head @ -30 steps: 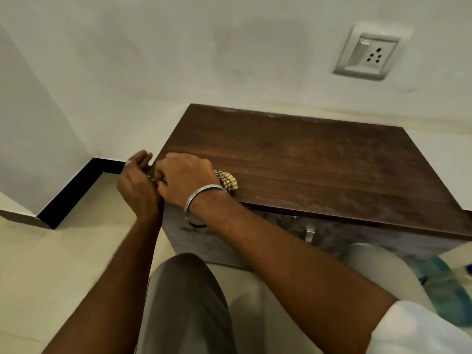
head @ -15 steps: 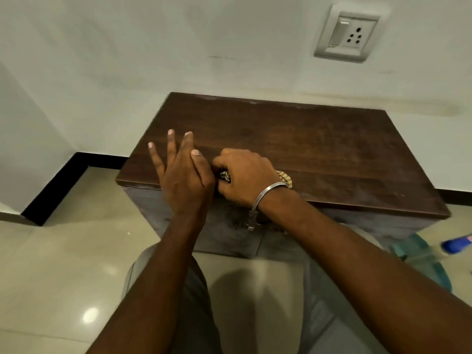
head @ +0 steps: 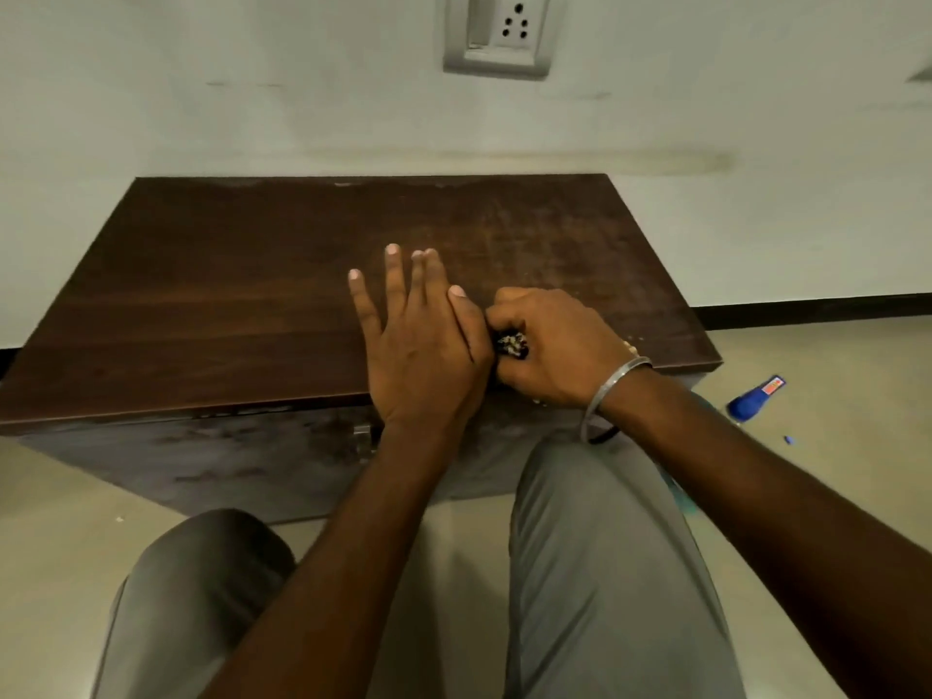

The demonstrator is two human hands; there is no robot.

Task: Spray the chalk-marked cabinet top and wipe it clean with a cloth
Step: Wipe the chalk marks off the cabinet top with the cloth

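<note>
The dark brown wooden cabinet top stands low against the white wall. My right hand grips a bunched checked cloth and presses it on the top near the front edge, right of centre. Only a small patch of the cloth shows between the hands. My left hand lies with straight fingers over the front edge, its side touching the cloth and the right hand. Faint pale smears show on the right part of the top. A blue spray bottle lies on the floor to the right.
A wall socket sits above the cabinet. The cabinet front has a small metal handle. My two knees in grey trousers are just in front of it. Beige tiled floor surrounds the cabinet, with a black skirting strip along the wall.
Both hands slid together from the cabinet's front left corner rightward along the front edge. My left hand went from curled at the corner to flat with straight fingers. The camera turned right.
</note>
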